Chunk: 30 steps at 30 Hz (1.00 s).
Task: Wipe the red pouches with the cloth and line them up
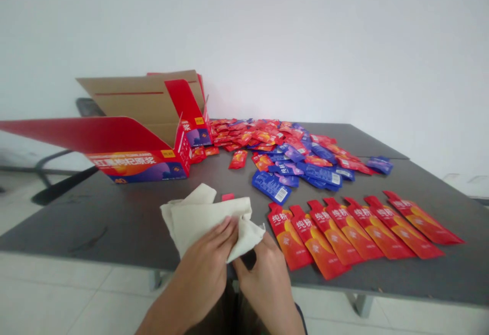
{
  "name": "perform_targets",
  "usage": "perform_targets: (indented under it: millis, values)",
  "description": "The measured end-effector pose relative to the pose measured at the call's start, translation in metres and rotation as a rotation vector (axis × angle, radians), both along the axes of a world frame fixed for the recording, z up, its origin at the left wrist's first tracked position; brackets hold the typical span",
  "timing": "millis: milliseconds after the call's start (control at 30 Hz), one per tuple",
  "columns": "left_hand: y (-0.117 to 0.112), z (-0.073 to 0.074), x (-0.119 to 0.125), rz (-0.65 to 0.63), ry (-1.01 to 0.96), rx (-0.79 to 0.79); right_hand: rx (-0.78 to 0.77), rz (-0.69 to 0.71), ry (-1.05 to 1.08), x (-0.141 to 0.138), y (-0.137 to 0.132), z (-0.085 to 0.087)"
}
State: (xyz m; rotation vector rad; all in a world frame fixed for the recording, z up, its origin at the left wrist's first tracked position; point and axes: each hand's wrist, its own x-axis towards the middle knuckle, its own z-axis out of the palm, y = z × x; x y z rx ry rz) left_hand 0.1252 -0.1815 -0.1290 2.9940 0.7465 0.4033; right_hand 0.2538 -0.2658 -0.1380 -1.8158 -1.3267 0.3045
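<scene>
Head view: the left hand (212, 253) grasps a cream cloth (198, 217) over the dark grey desk (126, 228); the right hand (267, 266) curls against its corner, fingertips hidden, grip impossible to tell. Right of the cloth, seven red pouches (329, 230) read 纯粉; beyond it, red and blue pouches (271, 185) lie heaped, some barcoded; beyond-left, an open box (141, 164) shows 枸杞原浆. White wall (305, 44), tiled floor (95, 297).

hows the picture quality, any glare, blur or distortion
In the head view, diffuse light, no harsh glare on the wall; large characters on the row of red pouches readable, smaller print too soft; chair at left blurred; also in the head view, red flap of the near carton looks stretched, probably wide-angle distortion; soft shading on the cream cloth
</scene>
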Motion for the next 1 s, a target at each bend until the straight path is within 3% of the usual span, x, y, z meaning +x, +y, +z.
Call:
perform_targets:
  millis: [233, 433, 500, 667, 733, 900, 1000]
  values:
    - [0.045, 0.010, 0.023, 0.133, 0.076, -0.001, 0.029, 0.020, 0.014, 0.001, 0.000, 0.001]
    - [-0.003, 0.001, 0.005, 0.028, -0.003, 0.051, 0.020, 0.013, 0.020, 0.000, 0.000, 0.001]
    - [-0.005, 0.002, 0.005, 0.021, -0.016, 0.024, 0.031, 0.012, 0.002, 0.000, 0.000, -0.001]
    - [0.041, 0.010, 0.022, 0.129, 0.051, -0.046, 0.034, 0.016, -0.005, 0.002, 0.001, -0.002]
    - [0.046, 0.009, 0.024, 0.122, 0.051, -0.034, 0.038, 0.012, 0.001, 0.001, 0.001, -0.002]
    - [0.002, 0.001, 0.005, 0.020, -0.041, 0.000, 0.011, 0.003, 0.005, -0.001, 0.000, -0.001]
    - [-0.001, 0.004, 0.004, 0.007, -0.030, -0.017, 0.036, 0.011, -0.012, 0.000, -0.001, 0.000]
